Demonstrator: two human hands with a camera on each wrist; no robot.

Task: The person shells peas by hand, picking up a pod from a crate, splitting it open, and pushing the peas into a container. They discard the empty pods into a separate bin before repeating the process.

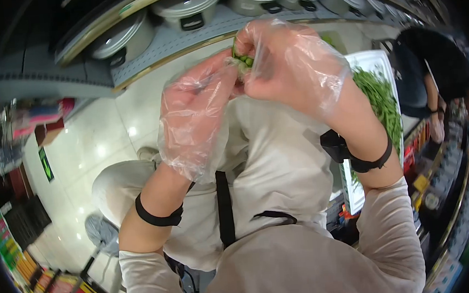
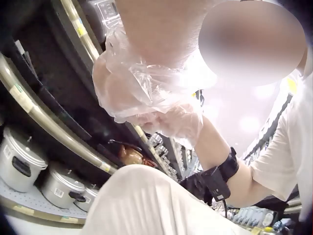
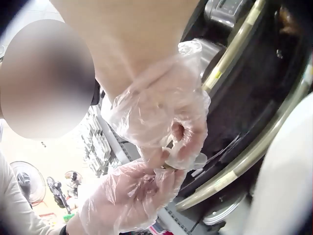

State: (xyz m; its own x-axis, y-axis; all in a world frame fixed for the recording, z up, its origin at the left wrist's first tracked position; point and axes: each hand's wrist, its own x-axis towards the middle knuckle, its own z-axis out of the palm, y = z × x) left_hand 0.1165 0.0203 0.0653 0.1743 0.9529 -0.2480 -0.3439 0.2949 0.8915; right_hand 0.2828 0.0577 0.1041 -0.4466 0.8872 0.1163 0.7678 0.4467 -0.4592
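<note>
Both hands wear thin clear plastic gloves and meet above the lap. Between them is a green pea pod (image 1: 246, 61), with several round green peas showing. My left hand (image 1: 196, 100) holds it from the left, thumb and fingers pinched at its end. Curled over it from the other side, my right hand (image 1: 299, 67) grips the pod with thumb and forefinger. In the left wrist view the gloved left hand (image 2: 142, 88) hides the pod. The right wrist view has the right hand (image 3: 166, 127) bent over the left hand (image 3: 134, 196), fingertips together.
To the right stands a white foam box (image 1: 391, 79) heaped with green pods (image 1: 379, 99). Lidded metal pots (image 1: 188, 7) line a low shelf ahead. A person in dark clothes (image 1: 443, 64) is at the far right. A fan (image 1: 101, 231) stands on the tiled floor at left.
</note>
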